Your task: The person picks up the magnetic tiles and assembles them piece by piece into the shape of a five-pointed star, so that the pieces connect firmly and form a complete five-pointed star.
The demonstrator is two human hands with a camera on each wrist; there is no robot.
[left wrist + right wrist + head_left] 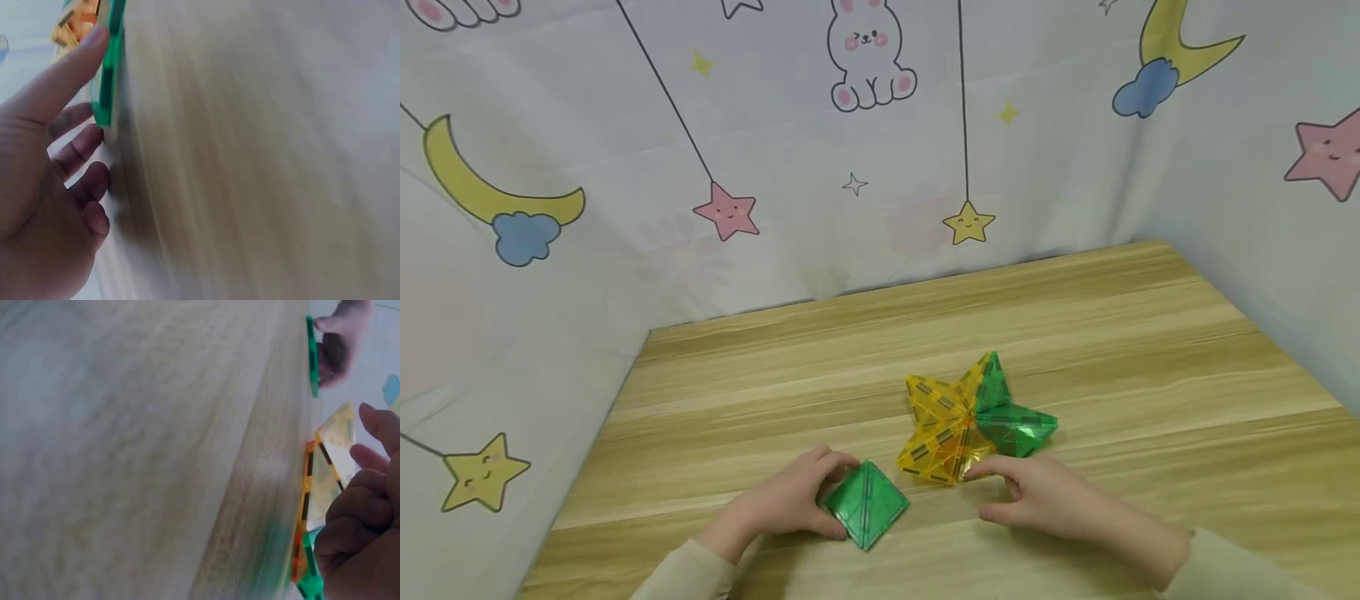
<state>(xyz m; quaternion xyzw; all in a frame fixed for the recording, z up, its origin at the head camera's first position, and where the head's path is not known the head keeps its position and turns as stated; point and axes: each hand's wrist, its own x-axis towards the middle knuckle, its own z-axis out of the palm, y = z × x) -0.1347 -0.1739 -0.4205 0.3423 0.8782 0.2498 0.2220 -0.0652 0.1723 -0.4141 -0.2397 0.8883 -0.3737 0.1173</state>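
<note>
On the table in the head view lies a flat diamond of two green triangular magnetic tiles (867, 505). My left hand (801, 500) pinches its left side between thumb and fingers; the left wrist view shows the thumb (75, 62) along the green edge (107, 87). To the right and farther back stands a raised, see-through star of magnetic tiles (951, 421), mostly yellow with a green part on its right. My right hand (1048, 500) is at the star's near edge, its index fingertip by the yellow tile; whether it touches, I cannot tell. It holds nothing.
The wood-grain table (760, 375) is walled at the back and sides by a white cloth (820, 250) printed with stars, moons and a rabbit. The green diamond and the star lie a small gap apart.
</note>
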